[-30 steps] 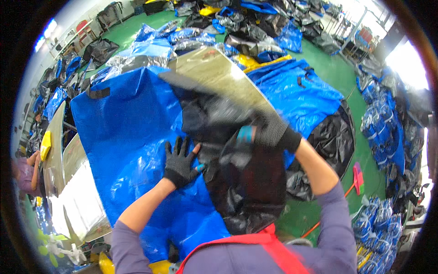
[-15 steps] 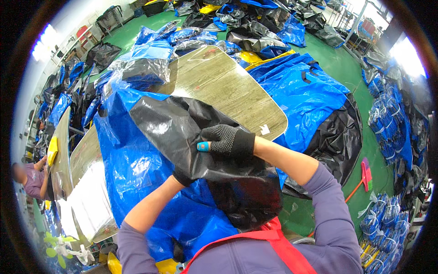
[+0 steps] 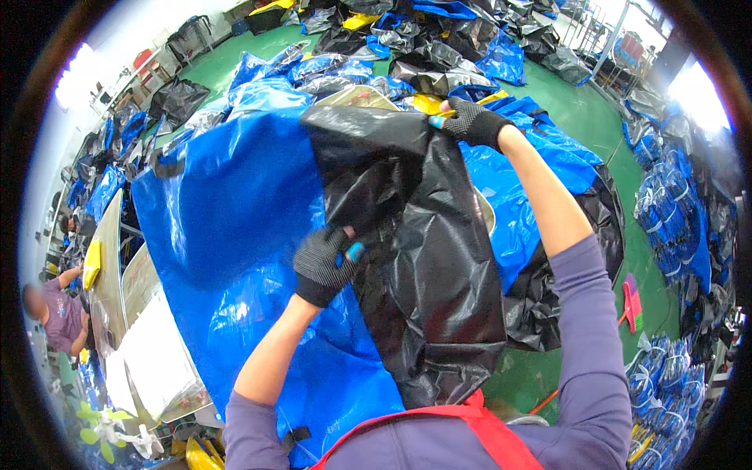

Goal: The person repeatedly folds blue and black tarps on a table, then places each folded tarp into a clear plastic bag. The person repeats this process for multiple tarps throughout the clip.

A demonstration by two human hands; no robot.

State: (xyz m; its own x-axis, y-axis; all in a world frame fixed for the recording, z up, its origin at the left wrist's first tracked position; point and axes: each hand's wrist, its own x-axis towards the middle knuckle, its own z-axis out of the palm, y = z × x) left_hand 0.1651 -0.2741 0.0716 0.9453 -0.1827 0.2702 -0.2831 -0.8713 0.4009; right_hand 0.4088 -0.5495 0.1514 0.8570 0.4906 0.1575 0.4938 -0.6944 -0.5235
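A large blue and black plastic bag (image 3: 227, 227) with short black straps spreads over the table in front of me. My right hand (image 3: 472, 125), in a black dotted glove with bare fingertips, reaches out and pinches the far edge of its black panel. My left hand (image 3: 323, 266), gloved alike and slightly blurred, is curled over the middle, by the line where blue meets black. Its thumb and forefinger are close together, seemingly on the sheet. Creases run through the black part, which hangs toward my red apron (image 3: 493, 431).
The wood-patterned table (image 3: 356, 95) shows beyond the bag. Another blue and black bag (image 3: 517, 211) lies to the right. Tied bundles (image 3: 666, 376) and a pink broom (image 3: 631, 301) are on the green floor. A co-worker (image 3: 63, 313) is at far left, near a small fan (image 3: 102, 427).
My right hand has moved far forward and right, drawing the black panel out over the table. My left hand has come out from under the folded black part and now lies on top.
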